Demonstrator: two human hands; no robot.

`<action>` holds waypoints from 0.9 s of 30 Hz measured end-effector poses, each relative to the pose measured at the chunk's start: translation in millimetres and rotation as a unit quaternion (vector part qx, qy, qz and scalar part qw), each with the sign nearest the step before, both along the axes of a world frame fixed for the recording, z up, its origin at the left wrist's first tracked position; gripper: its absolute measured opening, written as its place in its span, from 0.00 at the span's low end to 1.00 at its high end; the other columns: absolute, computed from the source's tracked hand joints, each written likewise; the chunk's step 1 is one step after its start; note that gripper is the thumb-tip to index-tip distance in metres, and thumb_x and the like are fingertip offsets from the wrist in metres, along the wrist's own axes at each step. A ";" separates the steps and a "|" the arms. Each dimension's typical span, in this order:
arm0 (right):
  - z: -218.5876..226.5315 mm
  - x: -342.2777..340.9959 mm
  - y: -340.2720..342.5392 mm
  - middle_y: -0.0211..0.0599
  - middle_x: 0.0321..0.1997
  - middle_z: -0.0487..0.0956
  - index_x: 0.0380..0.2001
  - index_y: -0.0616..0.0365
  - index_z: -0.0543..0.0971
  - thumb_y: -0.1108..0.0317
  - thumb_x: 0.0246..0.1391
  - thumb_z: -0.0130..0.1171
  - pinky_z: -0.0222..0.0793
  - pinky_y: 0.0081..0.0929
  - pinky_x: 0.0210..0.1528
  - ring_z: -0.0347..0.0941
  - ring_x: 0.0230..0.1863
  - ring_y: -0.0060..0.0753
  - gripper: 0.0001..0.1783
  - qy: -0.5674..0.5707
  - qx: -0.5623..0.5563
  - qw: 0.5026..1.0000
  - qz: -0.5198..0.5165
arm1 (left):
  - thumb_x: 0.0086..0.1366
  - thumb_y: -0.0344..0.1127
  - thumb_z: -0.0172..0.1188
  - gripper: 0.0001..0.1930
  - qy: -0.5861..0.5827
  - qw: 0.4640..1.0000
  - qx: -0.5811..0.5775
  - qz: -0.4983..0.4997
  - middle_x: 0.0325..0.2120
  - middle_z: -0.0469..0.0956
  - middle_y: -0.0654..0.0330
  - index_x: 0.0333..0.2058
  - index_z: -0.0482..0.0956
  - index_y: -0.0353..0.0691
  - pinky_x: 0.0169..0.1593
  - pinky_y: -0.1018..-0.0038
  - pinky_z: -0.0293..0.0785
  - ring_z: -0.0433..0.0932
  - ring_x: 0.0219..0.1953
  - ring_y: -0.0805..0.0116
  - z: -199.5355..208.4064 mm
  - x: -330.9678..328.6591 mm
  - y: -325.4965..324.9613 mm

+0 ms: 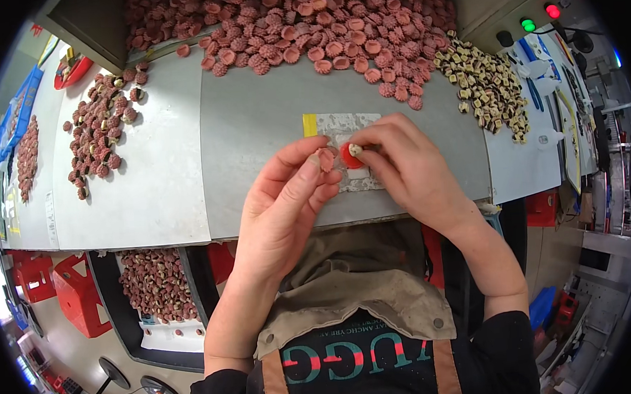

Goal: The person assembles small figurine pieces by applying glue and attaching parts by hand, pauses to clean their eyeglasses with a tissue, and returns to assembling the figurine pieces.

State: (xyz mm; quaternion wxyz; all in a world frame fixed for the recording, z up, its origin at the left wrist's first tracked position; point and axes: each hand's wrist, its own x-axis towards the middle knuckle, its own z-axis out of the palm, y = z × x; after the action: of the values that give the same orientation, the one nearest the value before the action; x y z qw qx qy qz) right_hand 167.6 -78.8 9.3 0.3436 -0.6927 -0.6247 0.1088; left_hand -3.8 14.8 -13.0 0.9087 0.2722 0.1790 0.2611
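Between the thumb and fingers of my left hand (281, 188) is a hollow pink shell (326, 160) with a bumpy surface. Just to its right, my right hand (417, 170) pinches a small pale piece (355, 150) with its thumb and index finger. Under those fingertips a round red thing (348, 159) shows in part; my fingers hide the rest. Both hands hover over a worn, whitish mat (363, 182) with a yellow strip (310, 124) at its left edge. The two held pieces are close together but apart.
A big heap of pink shells (335, 25) covers the far side. Cream-and-dark pieces (484, 85) are piled at right, near a machine box with lit buttons (528, 24). Filled pink pieces (98, 130) lie at left. Below the table's edge stands a dark drawer (200, 274) of pieces, beside red stools (78, 298).
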 end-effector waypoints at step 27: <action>-10.4 -19.9 -11.2 0.40 0.44 0.72 0.44 0.59 0.73 0.71 0.49 0.66 0.70 0.28 0.44 0.70 0.43 0.37 0.19 0.102 0.185 0.977 0.009 | 0.66 0.25 0.56 0.15 0.090 0.964 0.248 0.027 0.47 0.75 0.55 0.50 0.69 0.30 0.52 0.76 0.72 0.76 0.46 0.72 10.3 12.8 -13.8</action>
State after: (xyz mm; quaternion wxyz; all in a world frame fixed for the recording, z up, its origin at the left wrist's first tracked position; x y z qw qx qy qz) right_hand 147.7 -90.0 -1.1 0.5268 -0.5972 -0.6014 0.0649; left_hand 9.0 1.0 -2.7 0.7857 0.5062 0.1969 0.2961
